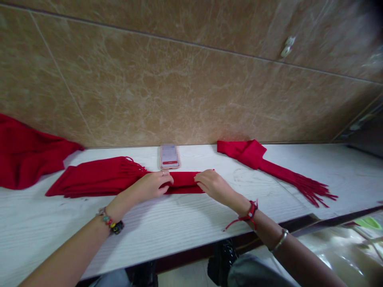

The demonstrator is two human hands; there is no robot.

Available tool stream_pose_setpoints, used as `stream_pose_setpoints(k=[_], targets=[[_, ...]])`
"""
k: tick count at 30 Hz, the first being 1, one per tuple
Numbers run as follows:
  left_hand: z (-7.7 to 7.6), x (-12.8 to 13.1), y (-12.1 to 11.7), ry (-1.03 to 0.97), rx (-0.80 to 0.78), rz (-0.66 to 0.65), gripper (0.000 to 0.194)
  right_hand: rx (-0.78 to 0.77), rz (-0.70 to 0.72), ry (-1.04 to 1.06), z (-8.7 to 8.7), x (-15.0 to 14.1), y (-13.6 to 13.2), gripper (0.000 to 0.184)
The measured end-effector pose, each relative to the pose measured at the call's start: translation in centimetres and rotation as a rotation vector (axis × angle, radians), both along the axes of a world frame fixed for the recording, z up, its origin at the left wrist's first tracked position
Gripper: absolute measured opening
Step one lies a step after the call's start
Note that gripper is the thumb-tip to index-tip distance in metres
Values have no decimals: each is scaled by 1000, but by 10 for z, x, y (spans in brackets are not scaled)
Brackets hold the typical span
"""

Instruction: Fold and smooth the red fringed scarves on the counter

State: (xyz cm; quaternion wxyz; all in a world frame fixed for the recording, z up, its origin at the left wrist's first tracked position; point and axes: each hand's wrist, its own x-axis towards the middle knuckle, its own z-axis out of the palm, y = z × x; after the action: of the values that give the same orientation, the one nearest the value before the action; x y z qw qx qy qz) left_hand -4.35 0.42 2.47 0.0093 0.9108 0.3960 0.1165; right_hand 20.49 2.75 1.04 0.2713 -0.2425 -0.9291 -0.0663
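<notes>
A red scarf lies folded into a narrow strip in front of me on the white tabletop. My left hand is on its left part, with the fingers curled over the cloth. At the strip's right end, my right hand pinches the fabric. Left of my left hand lies another folded red scarf, its fringe reaching to the strip. Whether the two pieces are joined under my left hand I cannot tell. Further right rests a folded, knotted-looking red scarf with its fringe spread out.
A phone with a lit screen lies behind the strip, near the marbled wall. Loose red cloth is heaped at the far left. The table's front edge runs above my legs. Clear plastic shows at lower right.
</notes>
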Motion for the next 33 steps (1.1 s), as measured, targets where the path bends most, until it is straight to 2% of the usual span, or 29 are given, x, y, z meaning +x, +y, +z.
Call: stream_pose_setpoints(k=[4,7,15,24,28,33], targets=[[-1,-2,-3,77,-65,-73,16,142,137,-177,-12,5,-11,16],[-2,-1,-4,113,-33,-56,17,184,120,-210,-16,8,-10,16],[2,4,-8,180,66,-90,19,246,120,-299,-12,14,-2,15],[9,1,-13,153,-25,-95,23,298,120,-254,-12,12,-8,17],[6,2,-11,86,-21,-81,16,254,131,-255,-12,10,-11,18],[-12,14,-4,-1,97,2,25,111,142,-249,-12,11,-11,19]])
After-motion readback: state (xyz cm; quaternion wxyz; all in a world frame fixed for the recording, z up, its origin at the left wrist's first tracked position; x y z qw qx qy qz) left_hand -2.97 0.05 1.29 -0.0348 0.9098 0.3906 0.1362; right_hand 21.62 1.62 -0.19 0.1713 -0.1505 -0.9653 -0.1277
